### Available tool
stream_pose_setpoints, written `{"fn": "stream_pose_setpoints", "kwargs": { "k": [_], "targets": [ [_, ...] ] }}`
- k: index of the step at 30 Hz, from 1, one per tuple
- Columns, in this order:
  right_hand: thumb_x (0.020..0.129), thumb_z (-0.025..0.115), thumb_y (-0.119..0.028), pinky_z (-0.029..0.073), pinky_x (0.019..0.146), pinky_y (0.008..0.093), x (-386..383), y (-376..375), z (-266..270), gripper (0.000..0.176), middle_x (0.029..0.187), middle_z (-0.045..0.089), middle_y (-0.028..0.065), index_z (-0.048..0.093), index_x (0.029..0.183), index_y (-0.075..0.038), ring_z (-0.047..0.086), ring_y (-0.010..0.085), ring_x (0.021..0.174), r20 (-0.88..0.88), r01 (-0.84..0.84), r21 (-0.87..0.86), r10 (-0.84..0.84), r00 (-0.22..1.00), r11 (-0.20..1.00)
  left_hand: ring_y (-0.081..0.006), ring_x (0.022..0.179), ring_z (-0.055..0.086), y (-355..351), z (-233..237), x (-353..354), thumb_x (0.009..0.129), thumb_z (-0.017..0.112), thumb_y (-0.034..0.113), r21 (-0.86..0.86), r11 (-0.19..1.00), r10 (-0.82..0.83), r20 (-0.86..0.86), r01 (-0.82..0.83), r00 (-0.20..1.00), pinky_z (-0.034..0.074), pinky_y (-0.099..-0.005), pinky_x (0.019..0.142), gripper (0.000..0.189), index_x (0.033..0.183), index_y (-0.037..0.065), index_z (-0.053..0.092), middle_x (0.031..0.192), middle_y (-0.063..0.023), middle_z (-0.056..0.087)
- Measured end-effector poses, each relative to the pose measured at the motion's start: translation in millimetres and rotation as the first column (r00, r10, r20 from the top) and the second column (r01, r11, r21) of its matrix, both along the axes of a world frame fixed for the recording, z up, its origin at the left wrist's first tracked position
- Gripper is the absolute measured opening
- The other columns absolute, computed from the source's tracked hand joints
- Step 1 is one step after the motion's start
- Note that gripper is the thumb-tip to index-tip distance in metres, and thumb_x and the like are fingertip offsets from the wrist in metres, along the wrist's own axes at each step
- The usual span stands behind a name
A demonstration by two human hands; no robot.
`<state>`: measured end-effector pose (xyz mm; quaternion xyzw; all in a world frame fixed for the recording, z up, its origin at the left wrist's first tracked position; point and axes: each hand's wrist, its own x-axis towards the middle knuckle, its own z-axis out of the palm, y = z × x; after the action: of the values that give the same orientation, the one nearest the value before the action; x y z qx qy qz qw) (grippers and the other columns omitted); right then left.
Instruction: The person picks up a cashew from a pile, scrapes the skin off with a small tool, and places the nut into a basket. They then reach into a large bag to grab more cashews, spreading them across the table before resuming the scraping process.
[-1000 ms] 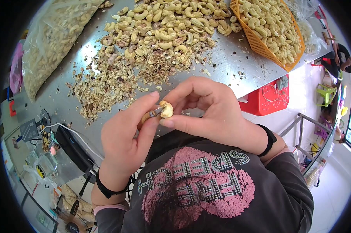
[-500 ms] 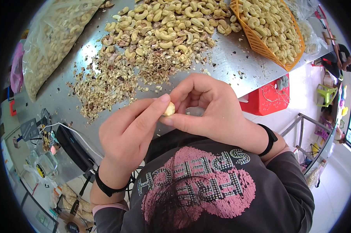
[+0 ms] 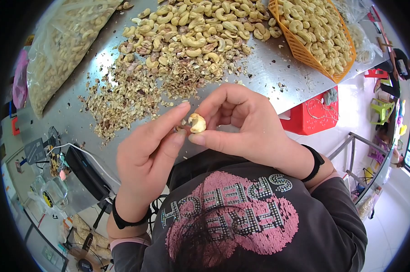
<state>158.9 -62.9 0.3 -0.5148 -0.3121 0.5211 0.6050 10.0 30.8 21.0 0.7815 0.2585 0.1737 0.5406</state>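
A pale cashew nut (image 3: 197, 123) is pinched between the thumb and fingertip of my right hand (image 3: 248, 120), above the near side of the metal table. My left hand (image 3: 143, 152) is just left of the nut, its thumb and forefinger spread apart. A small brownish bit shows by the left thumb tip, too small to make out. Beyond my hands lies a heap of flaky skin bits (image 3: 123, 93), and behind it a pile of cashew nuts (image 3: 196, 27), some with brown skin on them.
An orange basket (image 3: 300, 56) full of pale cashews stands at the back right. A clear plastic bag (image 3: 64, 50) of cashews lies at the left on the metal table (image 3: 270, 75). Below the table's right edge is a red stool (image 3: 311, 118). A black case (image 3: 87, 172) sits at the lower left.
My left thumb and fingers have come away from the cashew and spread apart. More of the nut now shows in my right hand, which has hardly moved.
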Motion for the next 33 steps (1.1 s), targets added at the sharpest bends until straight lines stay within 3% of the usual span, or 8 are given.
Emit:
{"fn": "stream_pose_setpoints", "kwargs": {
  "k": [3, 12, 15, 20, 23, 30, 32, 33],
  "targets": [
    [0.068, 0.066, -0.007, 0.046, 0.060, 0.0199, -0.2, 0.4, 1.7, 0.021, 0.073, 0.055, 0.0030, 0.051, 0.081, 0.000, 0.054, 0.0074, 0.065, -0.002, 0.000, -0.008, 0.000, 1.000, 1.000, -0.0155, 0.077, 0.058, -1.2, 2.0, 0.6, 0.077, 0.052, 0.000, -0.105, 0.994, -0.002, -0.055, -0.004, 0.998, 0.043, -0.0235, 0.068, 0.031, 0.107, 0.004, 0.054, 0.090, -0.0094, 0.060],
    [0.069, 0.066, -0.004, 0.043, 0.065, 0.0208, 1.8, -1.3, 4.2, 0.024, 0.081, 0.055, 0.0030, 0.050, 0.086, -0.001, 0.053, 0.0083, 0.072, -0.001, -0.062, -0.031, 0.062, 0.998, 0.998, -0.0172, 0.079, 0.058, 0.7, -0.4, 1.7, 0.077, 0.051, 0.000, 0.051, 0.996, -0.070, -0.053, 0.073, 0.996, 0.044, -0.0243, 0.069, 0.031, 0.107, 0.005, 0.054, 0.097, -0.0096, 0.059],
    [0.068, 0.067, -0.003, 0.043, 0.066, 0.0211, 1.8, -1.4, 3.8, 0.024, 0.080, 0.055, 0.0031, 0.050, 0.086, -0.001, 0.054, 0.0088, 0.073, -0.006, -0.060, -0.012, 0.060, 0.998, 0.998, -0.0134, 0.070, 0.057, 0.7, 0.8, 0.9, 0.078, 0.050, 0.000, 0.012, 0.997, -0.074, -0.032, 0.075, 0.997, 0.044, -0.0221, 0.062, 0.030, 0.108, 0.005, 0.054, 0.092, -0.0080, 0.060],
    [0.068, 0.066, -0.004, 0.044, 0.063, 0.0207, 0.6, -2.3, 4.2, 0.023, 0.078, 0.055, 0.0035, 0.050, 0.085, -0.001, 0.054, 0.0082, 0.070, -0.011, -0.054, 0.031, 0.054, 0.998, 0.998, -0.0040, 0.050, 0.044, -1.7, 2.9, -0.3, 0.081, 0.047, 0.002, -0.314, 0.949, -0.021, 0.020, 0.026, 1.000, 0.035, -0.0162, 0.045, 0.029, 0.110, 0.004, 0.053, 0.077, -0.0032, 0.058],
    [0.069, 0.065, -0.004, 0.044, 0.064, 0.0214, 2.7, -2.9, 4.8, 0.024, 0.079, 0.056, 0.0041, 0.050, 0.086, 0.000, 0.054, 0.0086, 0.070, -0.035, -0.063, 0.061, 0.065, 0.997, 0.996, -0.0043, 0.050, 0.044, 0.1, 8.9, -1.6, 0.082, 0.046, 0.002, -0.508, 0.861, -0.005, -0.019, -0.006, 1.000, 0.035, -0.0155, 0.045, 0.028, 0.109, 0.003, 0.053, 0.077, -0.0039, 0.058],
    [0.069, 0.065, -0.003, 0.044, 0.068, 0.0240, 3.6, -3.6, 2.0, 0.025, 0.082, 0.055, 0.0047, 0.050, 0.089, 0.000, 0.055, 0.0111, 0.074, 0.023, -0.084, 0.074, 0.083, 0.996, 0.994, -0.0059, 0.057, 0.051, 3.0, 11.7, -1.9, 0.080, 0.048, 0.001, -0.468, 0.883, -0.051, -0.032, 0.030, 0.998, 0.040, -0.0166, 0.051, 0.032, 0.112, 0.004, 0.051, 0.082, -0.0067, 0.059],
    [0.069, 0.064, -0.002, 0.045, 0.065, 0.0225, 0.0, -2.4, -0.3, 0.023, 0.078, 0.055, 0.0041, 0.050, 0.086, 0.000, 0.054, 0.0097, 0.070, 0.029, -0.050, 0.096, 0.048, 0.998, 0.994, -0.0102, 0.071, 0.057, 4.9, 6.5, -1.4, 0.078, 0.050, -0.001, -0.184, 0.972, -0.147, 0.020, 0.148, 0.989, 0.044, -0.0200, 0.062, 0.034, 0.112, 0.004, 0.050, 0.091, -0.0086, 0.060],
    [0.068, 0.063, -0.001, 0.045, 0.061, 0.0210, -1.3, -2.0, -0.7, 0.020, 0.075, 0.055, 0.0036, 0.050, 0.084, 0.000, 0.054, 0.0083, 0.066, 0.036, -0.015, 0.118, 0.011, 0.999, 0.993, -0.0102, 0.071, 0.057, 5.9, 8.1, -1.8, 0.078, 0.050, -0.001, -0.184, 0.972, -0.146, 0.020, 0.147, 0.989, 0.044, -0.0200, 0.062, 0.034, 0.112, 0.004, 0.050, 0.091, -0.0086, 0.060]
  ]
}}
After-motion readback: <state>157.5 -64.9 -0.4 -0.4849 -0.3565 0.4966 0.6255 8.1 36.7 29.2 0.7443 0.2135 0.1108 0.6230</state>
